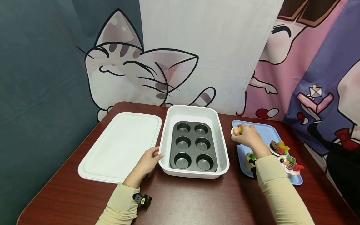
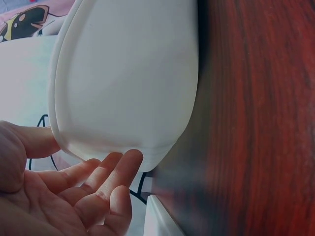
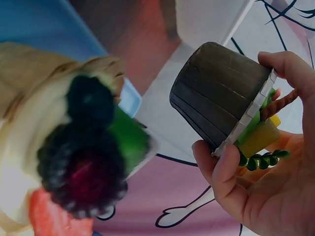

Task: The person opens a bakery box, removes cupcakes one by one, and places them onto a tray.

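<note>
My right hand (image 1: 250, 136) holds a toy cupcake (image 3: 219, 93) by its rim, lifted over the left edge of the blue tray (image 1: 264, 129). The cupcake has a dark brown pleated cup and colourful toppings, tilted toward the palm in the right wrist view. My left hand (image 1: 148, 160) grips the left rim of the white tub (image 2: 128, 73), thumb at the rim and fingers against the outer wall. Inside the tub lies a dark grey muffin tin (image 1: 192, 150) with several round cups, none holding anything.
More toy desserts stay on the blue tray: a chocolate-topped one (image 1: 278, 148), one with a red piece (image 1: 291, 164) and one with dark berries (image 3: 83, 157), partly behind the right arm. A white board (image 1: 121, 143) lies left of the tub on the brown table (image 1: 174, 200).
</note>
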Demonstrator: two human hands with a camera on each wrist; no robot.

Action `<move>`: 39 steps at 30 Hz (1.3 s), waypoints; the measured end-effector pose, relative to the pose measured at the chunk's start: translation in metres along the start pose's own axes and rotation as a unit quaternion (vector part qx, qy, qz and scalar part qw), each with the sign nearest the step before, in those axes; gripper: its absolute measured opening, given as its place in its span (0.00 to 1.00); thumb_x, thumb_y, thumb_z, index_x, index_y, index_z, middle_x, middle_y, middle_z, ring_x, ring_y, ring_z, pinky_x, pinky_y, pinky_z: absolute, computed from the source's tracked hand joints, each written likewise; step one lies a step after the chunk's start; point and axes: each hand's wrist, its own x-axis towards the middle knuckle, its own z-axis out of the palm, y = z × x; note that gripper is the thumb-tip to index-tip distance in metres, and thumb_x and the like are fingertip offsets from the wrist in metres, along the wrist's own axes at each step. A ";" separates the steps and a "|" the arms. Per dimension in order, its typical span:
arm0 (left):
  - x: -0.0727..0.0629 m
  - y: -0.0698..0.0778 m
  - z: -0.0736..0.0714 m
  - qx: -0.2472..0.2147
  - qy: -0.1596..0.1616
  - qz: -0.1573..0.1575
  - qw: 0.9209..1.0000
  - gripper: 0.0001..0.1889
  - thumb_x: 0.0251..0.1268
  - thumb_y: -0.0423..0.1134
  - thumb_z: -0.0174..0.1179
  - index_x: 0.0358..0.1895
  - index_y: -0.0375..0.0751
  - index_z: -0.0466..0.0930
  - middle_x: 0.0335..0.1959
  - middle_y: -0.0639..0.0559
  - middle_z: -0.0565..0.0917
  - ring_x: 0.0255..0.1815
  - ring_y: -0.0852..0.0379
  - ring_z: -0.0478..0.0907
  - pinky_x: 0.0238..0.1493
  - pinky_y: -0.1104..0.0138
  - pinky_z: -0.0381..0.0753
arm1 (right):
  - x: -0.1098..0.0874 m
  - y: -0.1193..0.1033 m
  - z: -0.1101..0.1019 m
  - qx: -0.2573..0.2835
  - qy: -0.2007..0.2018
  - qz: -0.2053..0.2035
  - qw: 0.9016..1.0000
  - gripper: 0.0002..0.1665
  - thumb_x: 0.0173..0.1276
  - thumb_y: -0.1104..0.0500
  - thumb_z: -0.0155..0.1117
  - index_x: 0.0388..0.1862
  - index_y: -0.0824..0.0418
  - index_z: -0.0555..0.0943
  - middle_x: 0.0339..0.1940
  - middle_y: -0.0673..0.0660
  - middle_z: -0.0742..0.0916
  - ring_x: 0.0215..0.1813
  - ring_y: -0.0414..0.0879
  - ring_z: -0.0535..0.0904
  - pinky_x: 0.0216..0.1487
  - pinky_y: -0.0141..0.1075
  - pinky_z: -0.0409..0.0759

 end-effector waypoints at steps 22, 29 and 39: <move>0.000 0.000 0.000 0.002 -0.001 -0.003 1.000 0.19 0.59 0.30 0.52 0.52 0.22 0.66 0.43 0.33 0.76 0.45 0.45 0.73 0.47 0.57 0.71 | 0.003 0.023 0.007 0.004 -0.004 0.023 1.000 0.37 0.48 0.49 0.61 0.52 0.72 0.66 0.39 0.70 0.72 0.43 0.60 0.63 0.36 0.50 0.67; 0.001 -0.001 0.000 0.001 -0.002 -0.008 1.000 0.19 0.59 0.30 0.52 0.52 0.23 0.66 0.43 0.34 0.76 0.46 0.45 0.73 0.47 0.57 0.70 | 0.003 0.028 0.008 0.006 0.001 0.027 1.000 0.37 0.49 0.50 0.61 0.52 0.73 0.66 0.37 0.69 0.72 0.42 0.60 0.63 0.34 0.49 0.66; 0.001 0.001 0.000 0.001 -0.001 -0.013 1.000 0.20 0.59 0.30 0.52 0.53 0.23 0.65 0.44 0.34 0.76 0.46 0.46 0.73 0.47 0.57 0.70 | 0.004 0.038 0.010 0.010 -0.004 0.038 0.999 0.35 0.49 0.50 0.61 0.50 0.73 0.66 0.37 0.70 0.72 0.42 0.62 0.63 0.35 0.51 0.66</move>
